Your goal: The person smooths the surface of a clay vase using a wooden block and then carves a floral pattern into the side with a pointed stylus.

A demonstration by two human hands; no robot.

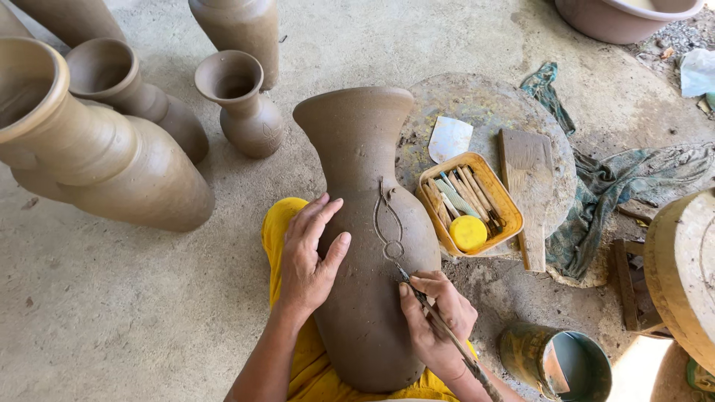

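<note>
Head view, looking down. A large unfired clay vase (369, 246) lies tilted across the person's lap, over yellow cloth (279, 223). Its long axis runs nearly straight up and down the frame: the flared mouth points away from the person, toward the round stone slab (484, 112), and the base sits nearest the body at the bottom edge. A looped line motif (389, 223) is cut into the upper face of the belly.

The left hand (309, 257) is open and flat, fingers spread and extended, palm pressed against the left flank of the vase; it grips nothing. The right hand (436, 320) is curled closed around a thin carving tool (439, 320), held pen-fashion, the tip touching the clay just below the loop of the motif.

On the slab, just right of the vase: a yellow tray (506, 216) holding wooden modelling sticks (465, 195) and a yellow sponge (468, 232), a wooden paddle (527, 179) beside it, and a pale scraper (449, 138) above it. A green-grey cloth (618, 179) trails off the slab to the right. A metal can (555, 361) stands on the floor near the right wrist. Several other clay vases (112, 141) stand on the concrete floor (112, 313) at upper left, well apart from the hands.
</note>
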